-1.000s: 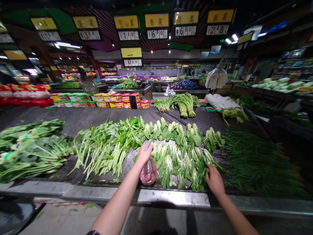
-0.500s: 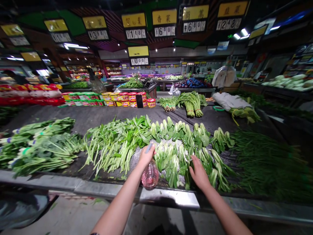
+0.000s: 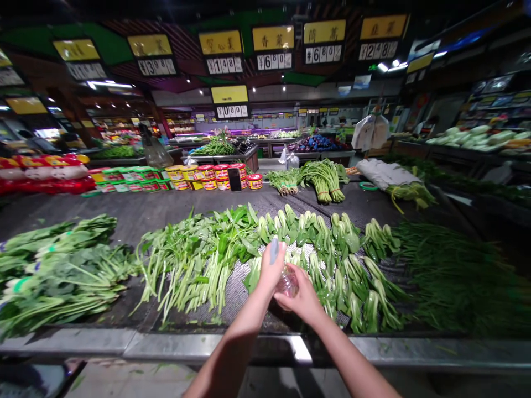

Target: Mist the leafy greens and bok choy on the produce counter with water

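My left hand (image 3: 270, 272) is closed around the neck of a clear spray bottle (image 3: 286, 282) with a grey top and a pinkish tint. From the other side, my right hand (image 3: 306, 298) cups the bottle's body, thumb below and fingers curled round it. Behind and to the right of both hands lie rows of wet bok choy (image 3: 340, 235) on a black mesh mat. Loose water spinach (image 3: 199, 260) spreads out to the left of the bottle.
Tied leafy bunches (image 3: 78, 271) lie far left, and dark green chives (image 3: 456, 276) far right. Stacked tins (image 3: 207, 179), a phone (image 3: 234, 179) and bundled greens (image 3: 322, 179) stand along the back. A metal edge (image 3: 174, 345) runs in front; price signs (image 3: 274, 47) hang overhead.
My right hand has left the bok choy at the right and moved left onto the spray bottle. My left hand, still gripping the bottle, has shifted slightly right.
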Demonstrator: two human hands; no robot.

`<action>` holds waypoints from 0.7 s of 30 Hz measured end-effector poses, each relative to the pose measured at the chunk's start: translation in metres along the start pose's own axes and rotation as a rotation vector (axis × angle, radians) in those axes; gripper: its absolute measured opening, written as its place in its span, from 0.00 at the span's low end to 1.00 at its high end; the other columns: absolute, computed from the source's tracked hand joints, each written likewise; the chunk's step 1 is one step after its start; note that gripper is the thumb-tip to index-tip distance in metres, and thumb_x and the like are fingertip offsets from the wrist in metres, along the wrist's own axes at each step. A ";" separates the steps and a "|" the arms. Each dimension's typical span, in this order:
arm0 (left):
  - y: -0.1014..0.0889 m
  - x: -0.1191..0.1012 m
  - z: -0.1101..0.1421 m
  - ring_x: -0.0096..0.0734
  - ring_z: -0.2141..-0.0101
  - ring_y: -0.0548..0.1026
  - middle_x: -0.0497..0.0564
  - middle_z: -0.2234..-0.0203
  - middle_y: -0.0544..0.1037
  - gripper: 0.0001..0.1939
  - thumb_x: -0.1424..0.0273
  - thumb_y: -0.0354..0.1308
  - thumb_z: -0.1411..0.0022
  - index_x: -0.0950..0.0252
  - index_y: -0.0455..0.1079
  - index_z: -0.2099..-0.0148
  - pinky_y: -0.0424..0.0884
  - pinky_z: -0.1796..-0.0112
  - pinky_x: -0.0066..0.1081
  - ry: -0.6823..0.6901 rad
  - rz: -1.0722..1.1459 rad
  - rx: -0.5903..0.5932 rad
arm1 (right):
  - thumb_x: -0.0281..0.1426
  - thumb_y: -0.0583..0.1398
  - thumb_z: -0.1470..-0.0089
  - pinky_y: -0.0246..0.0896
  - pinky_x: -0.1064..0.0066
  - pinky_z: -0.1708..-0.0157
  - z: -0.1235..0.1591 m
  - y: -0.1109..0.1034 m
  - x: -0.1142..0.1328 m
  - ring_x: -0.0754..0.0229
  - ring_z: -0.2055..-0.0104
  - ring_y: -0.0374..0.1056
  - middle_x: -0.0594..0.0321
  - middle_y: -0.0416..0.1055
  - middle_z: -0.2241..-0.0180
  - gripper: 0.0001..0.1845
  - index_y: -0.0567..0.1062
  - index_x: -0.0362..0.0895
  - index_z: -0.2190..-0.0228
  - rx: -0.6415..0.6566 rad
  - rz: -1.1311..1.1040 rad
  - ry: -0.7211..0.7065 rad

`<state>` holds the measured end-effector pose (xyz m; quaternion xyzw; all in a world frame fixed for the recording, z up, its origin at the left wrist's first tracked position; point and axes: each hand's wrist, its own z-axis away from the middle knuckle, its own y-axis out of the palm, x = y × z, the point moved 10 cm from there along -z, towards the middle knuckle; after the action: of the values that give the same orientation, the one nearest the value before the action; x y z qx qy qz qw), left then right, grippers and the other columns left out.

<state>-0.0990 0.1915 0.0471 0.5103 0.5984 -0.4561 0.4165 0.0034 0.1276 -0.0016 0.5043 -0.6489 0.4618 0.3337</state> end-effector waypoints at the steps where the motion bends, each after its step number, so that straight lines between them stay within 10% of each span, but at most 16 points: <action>1: 0.003 -0.002 -0.001 0.39 0.56 0.73 0.56 0.58 0.74 0.21 0.54 0.57 0.43 0.65 0.67 0.55 0.69 0.54 0.37 0.008 0.007 0.046 | 0.38 0.68 0.62 0.57 0.55 0.45 -0.001 -0.003 0.000 0.50 0.46 0.62 0.54 0.63 0.47 0.43 0.61 0.47 0.44 -0.042 -0.022 -0.002; 12: 0.035 0.020 0.051 0.47 0.49 0.70 0.60 0.46 0.68 0.44 0.70 0.71 0.56 0.58 0.55 0.39 0.69 0.50 0.47 -0.149 0.352 0.617 | 0.42 0.61 0.51 0.61 0.51 0.47 -0.006 -0.018 -0.037 0.48 0.46 0.65 0.53 0.66 0.47 0.36 0.57 0.46 0.44 -0.191 -0.479 0.174; 21: 0.031 0.039 0.074 0.47 0.44 0.64 0.56 0.44 0.64 0.46 0.73 0.71 0.60 0.55 0.57 0.40 0.61 0.44 0.44 -0.009 0.220 0.347 | 0.45 0.59 0.50 0.69 0.59 0.58 -0.014 -0.052 -0.027 0.52 0.57 0.70 0.59 0.70 0.54 0.28 0.65 0.49 0.48 -0.284 -0.405 0.238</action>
<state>-0.0711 0.1309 -0.0115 0.6346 0.4495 -0.5065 0.3724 0.0602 0.1465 -0.0078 0.5144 -0.5491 0.3461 0.5605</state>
